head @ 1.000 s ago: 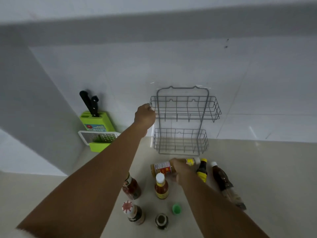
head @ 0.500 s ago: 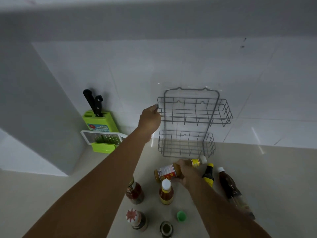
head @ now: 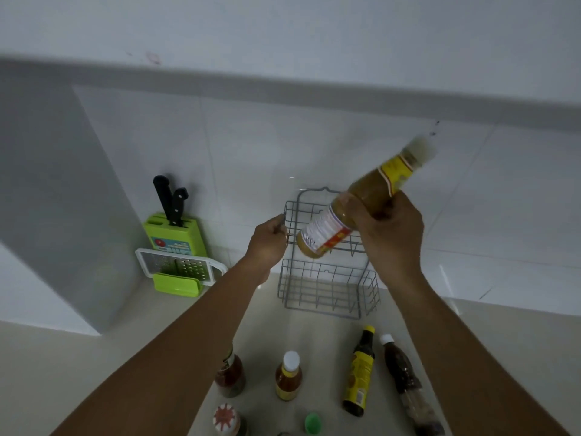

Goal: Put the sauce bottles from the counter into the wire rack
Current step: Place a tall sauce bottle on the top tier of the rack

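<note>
Your right hand (head: 388, 237) has its grip wrapped around the middle of a large clear plastic bottle of yellow-brown sauce with a pale cap (head: 361, 204). You hold it in the air, tilted, cap up to the right and base down to the left, in front of the upper basket of the grey two-tier wire rack (head: 327, 280) standing against the white tiled wall. Your left hand (head: 265, 243) has its grip closed on the left edge of that upper basket. The lower basket holds nothing.

On the pale tabletop (head: 94, 366) near you stand a small orange sauce bottle with a white cap (head: 288, 377), a red sauce bottle partly hidden by your left arm (head: 230, 377), a tall dark bottle with a yellow label and cap (head: 360, 371), and a long brown bottle with a white cap (head: 405, 376) just right of it. A bottle with a red-and-white patterned cap (head: 224, 418) and a small green cap (head: 312, 423) sit at the bottom edge.

To the left, a green knife block with two black handles (head: 173, 231) stands behind a white-framed grater (head: 179, 267).
</note>
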The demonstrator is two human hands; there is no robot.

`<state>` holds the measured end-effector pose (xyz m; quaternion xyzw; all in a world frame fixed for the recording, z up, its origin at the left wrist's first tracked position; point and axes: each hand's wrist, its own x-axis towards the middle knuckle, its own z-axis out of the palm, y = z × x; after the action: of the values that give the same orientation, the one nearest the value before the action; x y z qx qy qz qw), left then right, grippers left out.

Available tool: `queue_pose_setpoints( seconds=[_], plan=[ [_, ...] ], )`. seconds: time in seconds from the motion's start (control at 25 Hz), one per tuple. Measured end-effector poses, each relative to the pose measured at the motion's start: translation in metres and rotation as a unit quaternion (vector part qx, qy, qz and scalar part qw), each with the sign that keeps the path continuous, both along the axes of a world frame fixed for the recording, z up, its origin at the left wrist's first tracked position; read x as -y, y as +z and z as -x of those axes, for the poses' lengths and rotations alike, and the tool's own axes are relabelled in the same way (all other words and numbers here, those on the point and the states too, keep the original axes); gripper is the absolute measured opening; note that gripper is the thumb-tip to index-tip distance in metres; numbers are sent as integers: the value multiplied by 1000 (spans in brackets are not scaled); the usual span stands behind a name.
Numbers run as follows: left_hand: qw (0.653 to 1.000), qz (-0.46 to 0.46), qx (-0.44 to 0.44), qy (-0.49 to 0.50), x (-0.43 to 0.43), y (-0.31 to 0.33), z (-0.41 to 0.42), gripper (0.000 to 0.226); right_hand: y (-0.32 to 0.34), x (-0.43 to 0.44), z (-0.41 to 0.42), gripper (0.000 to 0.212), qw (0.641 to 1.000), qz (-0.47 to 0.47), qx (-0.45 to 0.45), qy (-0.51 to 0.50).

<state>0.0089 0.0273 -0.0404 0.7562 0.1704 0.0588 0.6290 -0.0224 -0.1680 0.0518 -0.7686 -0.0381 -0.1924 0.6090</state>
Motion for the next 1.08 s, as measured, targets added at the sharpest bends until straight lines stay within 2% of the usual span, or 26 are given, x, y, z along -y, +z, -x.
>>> queue_pose_setpoints(
  seconds=[0.12, 0.28, 0.64, 0.68, 0.76, 0.88, 1.0, 1.08],
  plan=[
    [1000, 5, -1, -21, 0, -1, 2, 43, 21, -24, -32, 49, 997, 63, 41, 17],
    [998, 7, 23, -52, -2, 0, 5, 40, 10, -56, -57, 58, 989, 130, 53, 50],
    [996, -3, 31, -81, -6, 0, 10, 37, -17, -84, -74, 77, 970, 242, 1, 21],
    [996, 0, 32, -83, -6, 1, 11, 37, -17, -82, -77, 79, 966, 253, -11, 46],
    [996, 2, 33, -85, -6, 3, 12, 38, -14, -72, -85, 79, 952, 256, -52, 158],
    [996, -1, 33, -83, -6, 3, 12, 38, -5, -58, -94, 75, 911, 270, -104, 293],
    [996, -6, 29, -79, -5, 3, 10, 38, 0, -57, -95, 68, 912, 292, -64, 280],
    [997, -5, 25, -78, -5, 3, 9, 39, 1, -58, -92, 69, 921, 284, -55, 261]
  ],
)
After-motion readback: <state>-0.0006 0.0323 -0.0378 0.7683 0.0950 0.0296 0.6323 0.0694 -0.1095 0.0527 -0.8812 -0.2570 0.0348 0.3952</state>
